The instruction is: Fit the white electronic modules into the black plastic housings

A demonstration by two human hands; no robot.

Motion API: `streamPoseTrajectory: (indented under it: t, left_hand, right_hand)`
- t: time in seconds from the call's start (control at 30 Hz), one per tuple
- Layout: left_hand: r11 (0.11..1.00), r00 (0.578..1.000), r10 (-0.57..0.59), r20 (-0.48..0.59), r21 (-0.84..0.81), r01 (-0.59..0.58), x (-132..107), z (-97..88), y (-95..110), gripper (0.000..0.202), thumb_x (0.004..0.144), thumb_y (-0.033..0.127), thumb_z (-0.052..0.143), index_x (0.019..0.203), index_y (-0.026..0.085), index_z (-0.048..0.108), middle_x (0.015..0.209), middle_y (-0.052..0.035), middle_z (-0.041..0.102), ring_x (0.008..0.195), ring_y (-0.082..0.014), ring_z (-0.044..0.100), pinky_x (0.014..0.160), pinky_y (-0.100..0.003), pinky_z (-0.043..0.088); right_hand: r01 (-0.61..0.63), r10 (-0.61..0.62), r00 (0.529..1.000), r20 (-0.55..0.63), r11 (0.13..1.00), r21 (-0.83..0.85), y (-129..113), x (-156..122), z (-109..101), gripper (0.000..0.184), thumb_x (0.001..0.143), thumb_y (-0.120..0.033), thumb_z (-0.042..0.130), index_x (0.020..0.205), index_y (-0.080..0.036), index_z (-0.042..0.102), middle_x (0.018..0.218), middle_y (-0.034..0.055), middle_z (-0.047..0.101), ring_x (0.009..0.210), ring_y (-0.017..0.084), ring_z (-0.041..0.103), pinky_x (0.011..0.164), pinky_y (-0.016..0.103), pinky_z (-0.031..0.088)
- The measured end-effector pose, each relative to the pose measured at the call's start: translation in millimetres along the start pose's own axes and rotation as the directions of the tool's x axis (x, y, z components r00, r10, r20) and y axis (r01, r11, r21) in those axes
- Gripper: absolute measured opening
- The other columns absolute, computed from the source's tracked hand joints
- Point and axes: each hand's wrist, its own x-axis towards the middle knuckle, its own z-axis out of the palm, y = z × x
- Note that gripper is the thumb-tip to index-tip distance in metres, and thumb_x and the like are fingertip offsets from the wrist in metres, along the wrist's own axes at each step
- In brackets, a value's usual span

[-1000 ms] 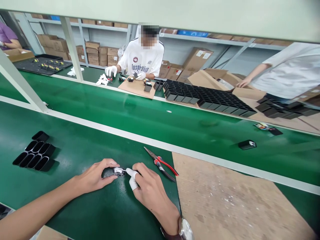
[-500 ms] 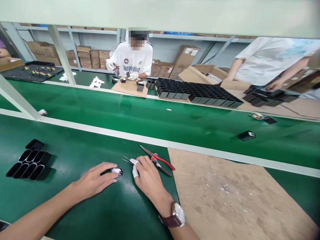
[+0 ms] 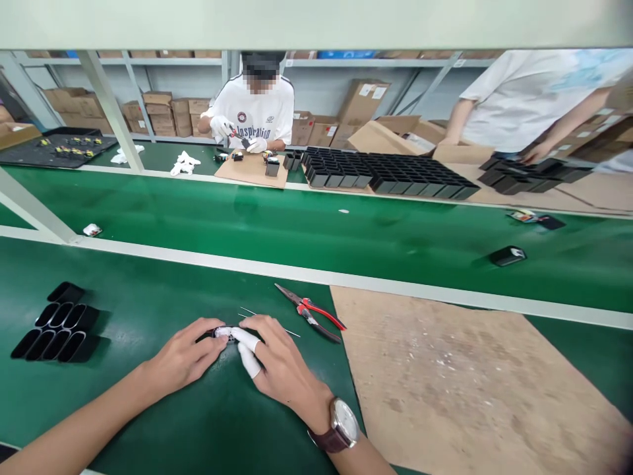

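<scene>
A small black part with a shiny metal face lies on the green mat, pinched between my two hands. My left hand grips its left end with thumb and fingertips. My right hand, with white finger cots on two fingers and a watch on the wrist, presses its capped fingertips on the part's right end. Thin metal tweezers lie on the mat just behind my right hand, partly hidden by it.
Red-handled pliers lie right of my hands, beside a cardboard sheet. A cluster of black sleeves sits at left. A black part rides the green belt. Across it, a gloved person works beside trays of black sleeves.
My right hand held the tweezers half a second ago; they now lie on the mat and its capped fingers are back on the small part. My left hand stayed on the part.
</scene>
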Motion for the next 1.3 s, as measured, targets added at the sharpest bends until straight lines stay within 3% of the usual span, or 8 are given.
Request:
streamPoseTrajectory:
  t: [0.33,0.47,0.53,0.67,0.8,1.1,1.17,1.3]
  left_hand:
    - [0.942,0.97,-0.244,0.009,-0.237,0.239,-10.1,7.2,-2.8,0.032,0.099,0.02,0.069,0.128,0.026,0.055,0.123,-0.0082,0.077,0.111,-0.0226,0.077,0.093,-0.035,0.064]
    - [0.845,0.929,-0.361,0.078,-0.395,0.362,-6.7,5.6,-1.1,0.03,0.098,0.02,0.072,0.126,0.027,0.066,0.124,-0.0082,0.076,0.118,-0.0247,0.073,0.104,-0.039,0.059]
    - [0.627,0.832,-0.542,0.121,-0.601,0.496,-1.0,2.7,0.9,0.024,0.098,0.024,0.073,0.121,0.025,0.069,0.117,-0.0075,0.076,0.109,-0.0234,0.075,0.097,-0.037,0.062]
    - [-0.097,0.55,-0.734,0.398,-0.863,0.496,12.7,-5.0,-0.5,0.024,0.096,0.031,0.077,0.114,0.017,0.07,0.106,-0.0079,0.077,0.093,-0.0198,0.077,0.089,-0.034,0.066]
    - [-0.306,0.43,-0.784,0.447,-0.882,0.359,17.6,-8.9,-6.9,0.027,0.088,0.022,0.085,0.109,0.009,0.075,0.107,-0.0138,0.079,0.097,-0.0208,0.078,0.089,-0.028,0.066]
    - [-0.269,0.439,-0.794,0.421,-0.891,0.367,19.5,-9.2,-8.5,0.026,0.087,0.024,0.087,0.105,0.011,0.074,0.106,-0.0114,0.078,0.091,-0.0206,0.079,0.084,-0.029,0.068]
    - [-0.222,0.499,-0.758,0.419,-0.886,0.407,19.0,-9.6,-8.6,0.027,0.089,0.028,0.086,0.107,0.013,0.073,0.103,-0.0095,0.077,0.089,-0.0196,0.078,0.081,-0.029,0.067]
    - [-0.048,0.594,-0.712,0.374,-0.87,0.491,15.8,-6.2,-9.1,0.03,0.092,0.034,0.083,0.111,0.017,0.069,0.095,-0.0055,0.074,0.077,-0.0148,0.073,0.069,-0.026,0.064]
  right_hand:
    - [-0.002,0.009,0.984,0.18,0.999,-0.037,-7.5,7.3,2.6,0.035,0.104,-0.012,0.05,0.137,-0.018,0.061,0.124,0.0127,0.069,0.114,0.028,0.064,0.096,0.048,0.059]
    - [-0.096,0.093,0.993,0.072,0.994,0.051,-3.7,1.1,5.2,0.046,0.106,-0.024,0.056,0.15,-0.019,0.046,0.129,0.0135,0.069,0.116,0.027,0.067,0.099,0.046,0.06]
    - [-0.147,0.153,0.987,-0.055,0.983,0.112,-1.1,-3.1,8.1,0.046,0.105,-0.028,0.06,0.148,-0.02,0.045,0.125,0.0132,0.07,0.115,0.026,0.068,0.097,0.044,0.06]
    - [-0.152,0.179,0.961,-0.212,0.979,0.135,2.4,-5.6,13.2,0.023,0.102,-0.023,0.065,0.121,-0.023,0.054,0.109,0.008,0.071,0.1,0.022,0.07,0.086,0.038,0.059]
    - [-0.103,0.117,0.969,-0.216,0.992,0.073,1.8,-3.3,15.9,0.011,0.103,-0.018,0.061,0.105,-0.024,0.052,0.096,0.0045,0.069,0.084,0.019,0.066,0.077,0.035,0.053]
    - [-0.009,0.014,0.958,-0.287,1.0,0.019,8.2,2.9,8.3,0.028,0.102,-0.007,0.053,0.08,-0.023,0.049,0.077,-0.0005,0.06,0.066,0.014,0.054,0.064,0.032,0.042]
    - [-0.125,0.126,0.917,-0.378,0.992,0.027,18.4,6.0,-0.2,0.009,0.104,-0.016,0.057,0.1,-0.023,0.06,0.09,0.0032,0.066,0.074,0.016,0.06,0.066,0.033,0.048]
    - [-0.377,0.352,0.829,-0.435,0.926,0.031,34.5,8.5,-11.6,0.058,0.103,-0.041,0.063,0.152,-0.02,0.042,0.13,0.0167,0.063,0.1,0.025,0.068,0.074,0.04,0.061]
